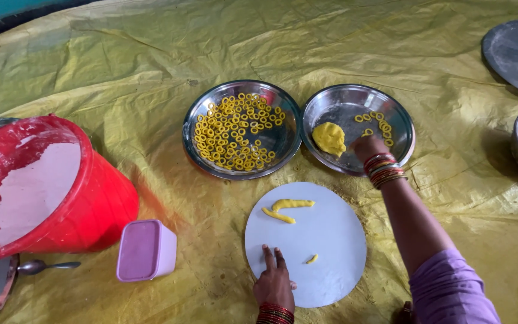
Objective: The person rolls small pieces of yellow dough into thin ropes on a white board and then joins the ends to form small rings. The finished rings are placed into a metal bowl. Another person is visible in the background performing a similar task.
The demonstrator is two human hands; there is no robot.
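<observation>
Stretching forward over a yellow plastic sheet (151, 72), the right arm is extended in a purple sleeve (451, 288) with red and gold bangles (384, 169) at the wrist, and the right hand (368, 147) is lowered into the right steel plate (400, 120). The left hand (274, 282) is laid on the near edge of a round grey-white board (331, 240), two fingers (269, 257) spread flat and pressed against its surface, nothing being held.

At the left, a large red bucket (91, 204) is tilted on its side and partly filled with white flour (34, 192). Beside it a small lilac box (145, 249) is set on the sheet, and a metal spoon (43, 266) is laid close by. The left steel plate (286, 144) is filled with many small yellow dough rings (235, 132). In the right steel plate a lump of yellow dough (329, 138) is placed beside a few rings (379, 120). On the board two rolled dough strips (289, 209) are laid near the far edge, touching each other, and a tiny dough piece (312, 259) is left just beside the left hand.

The right hand is curled downward near the dough lump; whether anything is pinched cannot be told, as the fingertips are hidden.
</observation>
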